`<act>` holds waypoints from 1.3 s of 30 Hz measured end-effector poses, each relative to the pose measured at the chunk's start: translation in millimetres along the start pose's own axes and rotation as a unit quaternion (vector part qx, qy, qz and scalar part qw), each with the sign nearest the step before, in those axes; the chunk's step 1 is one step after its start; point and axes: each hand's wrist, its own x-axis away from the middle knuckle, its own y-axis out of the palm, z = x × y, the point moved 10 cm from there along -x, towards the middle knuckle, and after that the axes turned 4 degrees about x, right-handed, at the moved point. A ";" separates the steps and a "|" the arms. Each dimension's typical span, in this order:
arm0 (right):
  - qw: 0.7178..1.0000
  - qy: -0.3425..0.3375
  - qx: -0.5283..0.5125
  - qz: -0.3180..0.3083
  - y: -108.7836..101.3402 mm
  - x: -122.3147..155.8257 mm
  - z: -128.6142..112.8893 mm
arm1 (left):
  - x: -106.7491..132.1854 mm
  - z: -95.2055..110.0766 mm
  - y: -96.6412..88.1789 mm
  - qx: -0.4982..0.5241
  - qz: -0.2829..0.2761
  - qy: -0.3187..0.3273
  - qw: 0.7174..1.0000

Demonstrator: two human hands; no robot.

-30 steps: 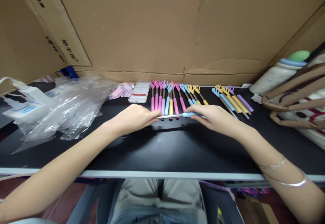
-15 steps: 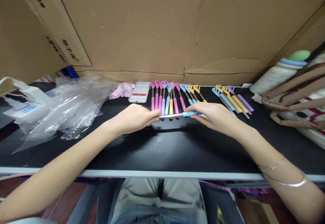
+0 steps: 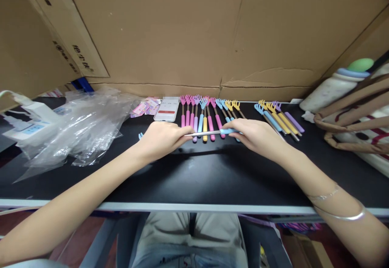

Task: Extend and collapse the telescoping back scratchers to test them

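Both my hands hold one blue telescopic back scratcher (image 3: 209, 132) crosswise above the black table (image 3: 212, 175). My left hand (image 3: 162, 138) is closed round its metal rod end, and a bit of blue claw shows at its left side. My right hand (image 3: 258, 136) is closed round the blue handle. Just behind the hands lies a row of several scratchers (image 3: 206, 114) in pink, blue, purple and yellow, claws pointing away. A second group of scratchers (image 3: 278, 116) lies further right.
A white phone (image 3: 166, 109) and pink labels (image 3: 144, 108) lie behind my left hand. Crumpled clear plastic bags (image 3: 79, 126) and a white power strip (image 3: 27, 124) are at the left. A bottle (image 3: 331, 90) and a strapped bag (image 3: 358, 126) stand right. Cardboard (image 3: 194, 33) walls the back.
Both hands with the blue scratcher moved slightly away from me, toward the row. The rod looks a little longer, and the blue claw now shows left of my left hand.
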 end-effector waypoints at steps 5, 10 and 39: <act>1.000 0.008 -0.016 -0.013 2.3 1.0 2.8 | 1.4 -1.2 -5.8 0.007 0.065 0.005 0.998; 0.999 0.017 -0.038 -0.022 2.3 1.4 4.3 | 3.3 1.4 -13.7 0.008 0.115 0.022 0.993; 0.959 0.051 -0.252 -0.121 15.7 4.7 2.5 | 5.0 7.3 -22.4 0.007 0.147 0.056 0.988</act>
